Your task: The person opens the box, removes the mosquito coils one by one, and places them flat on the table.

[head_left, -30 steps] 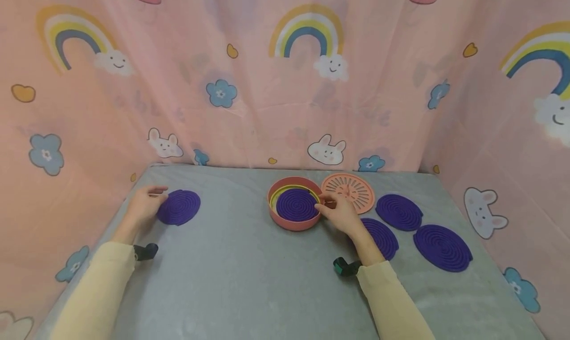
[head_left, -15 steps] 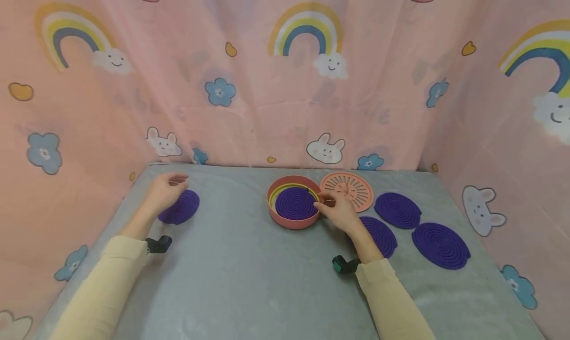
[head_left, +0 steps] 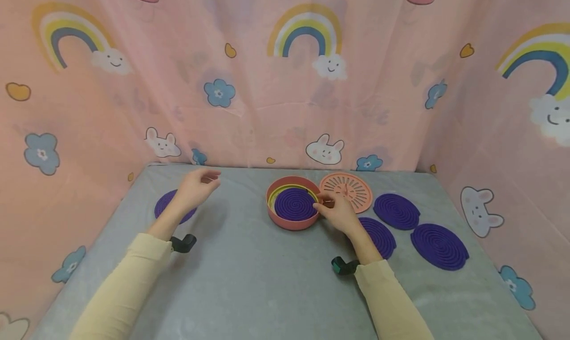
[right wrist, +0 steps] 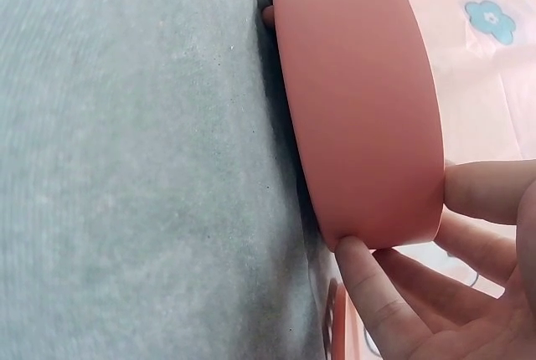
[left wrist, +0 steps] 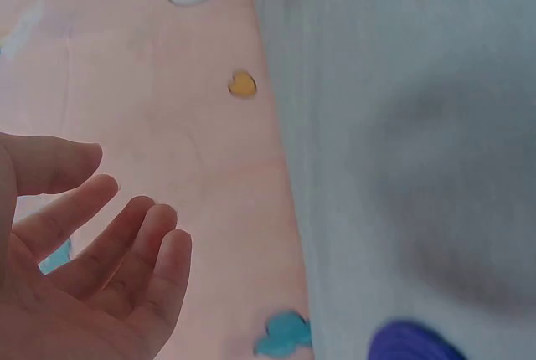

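A pink round bowl stands mid-table with a purple spiral coil lying inside a yellow-green ring. My right hand holds the bowl's right rim, thumb on top and fingers against the bowl wall. My left hand hovers open above the table, left of the bowl, holding nothing; its relaxed palm shows in the left wrist view. Behind its wrist a second purple coil lies flat, partly hidden.
A pink slotted lid lies right of the bowl. Three more purple coils sit at the right, the last partly under my right forearm. Pink curtains wall in the grey table on three sides.
My left hand has lifted off the left purple coil and moved right toward the bowl, leaving the coil on the table. The right hand has stayed on the bowl's rim.
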Available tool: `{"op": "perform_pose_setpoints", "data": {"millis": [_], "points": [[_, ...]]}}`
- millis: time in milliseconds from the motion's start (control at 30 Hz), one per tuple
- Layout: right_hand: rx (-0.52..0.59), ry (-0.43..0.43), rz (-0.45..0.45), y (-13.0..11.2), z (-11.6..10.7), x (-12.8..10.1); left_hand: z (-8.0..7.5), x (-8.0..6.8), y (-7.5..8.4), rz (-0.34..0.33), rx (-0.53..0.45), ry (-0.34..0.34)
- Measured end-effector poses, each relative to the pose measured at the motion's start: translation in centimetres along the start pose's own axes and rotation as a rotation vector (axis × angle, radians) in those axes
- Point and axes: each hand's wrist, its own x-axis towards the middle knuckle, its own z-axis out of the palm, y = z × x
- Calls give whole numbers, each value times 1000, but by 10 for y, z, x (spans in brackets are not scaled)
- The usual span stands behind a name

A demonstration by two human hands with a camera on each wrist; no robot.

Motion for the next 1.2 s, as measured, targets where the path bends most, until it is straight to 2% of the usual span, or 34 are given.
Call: {"op": "perform_pose_setpoints", "data": {"millis": [333,767,900,1200], "points": [[2,6,5,2,-2,-1,34,12,31,78,-32,-16],[19,5,-49,6,-1,-1,75,26,51,126,-71,-93],[19,3,-40,5,-2,-2,88,31,60,121,-99,-114],[13,4,-31,3,-2,-1,115,44,75,148,-93,-156]]}}
